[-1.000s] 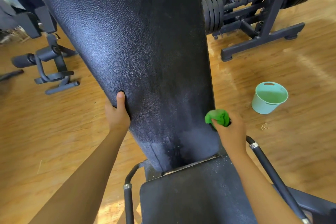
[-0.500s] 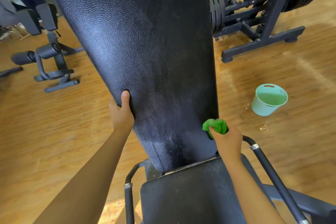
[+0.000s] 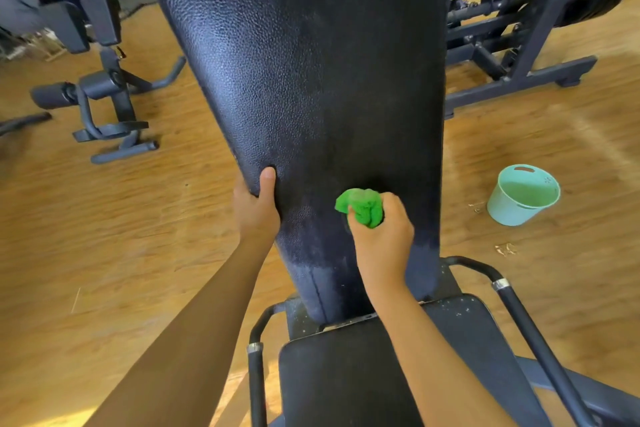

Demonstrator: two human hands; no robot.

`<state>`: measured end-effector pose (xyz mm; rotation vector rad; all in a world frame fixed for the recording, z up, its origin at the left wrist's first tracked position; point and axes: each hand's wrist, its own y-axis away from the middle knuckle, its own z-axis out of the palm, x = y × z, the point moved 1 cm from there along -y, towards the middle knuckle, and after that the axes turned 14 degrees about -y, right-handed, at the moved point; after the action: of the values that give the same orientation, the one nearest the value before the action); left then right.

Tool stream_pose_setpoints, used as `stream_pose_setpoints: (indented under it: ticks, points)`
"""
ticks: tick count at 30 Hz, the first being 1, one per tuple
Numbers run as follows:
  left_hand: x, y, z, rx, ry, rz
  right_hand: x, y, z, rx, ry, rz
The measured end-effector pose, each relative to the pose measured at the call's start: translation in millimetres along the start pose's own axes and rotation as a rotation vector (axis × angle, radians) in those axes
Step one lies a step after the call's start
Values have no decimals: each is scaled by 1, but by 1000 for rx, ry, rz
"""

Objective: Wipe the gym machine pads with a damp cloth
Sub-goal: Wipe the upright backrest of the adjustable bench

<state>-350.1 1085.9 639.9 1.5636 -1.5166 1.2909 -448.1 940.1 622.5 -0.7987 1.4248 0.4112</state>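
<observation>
**A:** Through the head camera, what is going on at the back pad [image 3: 311, 80]?

**B:** The right hand [image 3: 381, 236] is clenching a bunched green cloth [image 3: 362, 206] and pressing it against the pad's lower middle. The left hand [image 3: 258, 208] is gripping the pad's left edge. Its thumb is lying on the face, and the other fingers are wrapping behind, out of sight.

**A:** How is the cloth going to handle?

**B:** I'm judging it soft, light and limp, so balling it in the fist is giving the firmest hold. The pad is looking stiff and pebbled, probably slick where damp, so bracing its edge is making sense.

**A:** What is lying around the back pad?

**B:** The seat pad [image 3: 346, 374] is sitting just below its foot, flecked with pale specks. A pale green bucket [image 3: 512, 208] is standing well apart to the pad's right, on the wooden floor [image 3: 138, 236].

**A:** How far along is the wiping?

**B:** A duller band is showing near the pad's foot. I'm guessing plenty is remaining, the seat pad included.
</observation>
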Motion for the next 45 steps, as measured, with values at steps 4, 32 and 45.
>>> stream_pose_setpoints:
  ticks: [4,32,45]
  points:
    - [0,1,-2,-33,1,-25,-4,14,12,28,-32,20]
    - [-28,-2,-24,-618,19,-22,45,134,35,-96,122,248]
    - [-44,-8,-26,-655,42,44,21,105,96,137,-41,7]
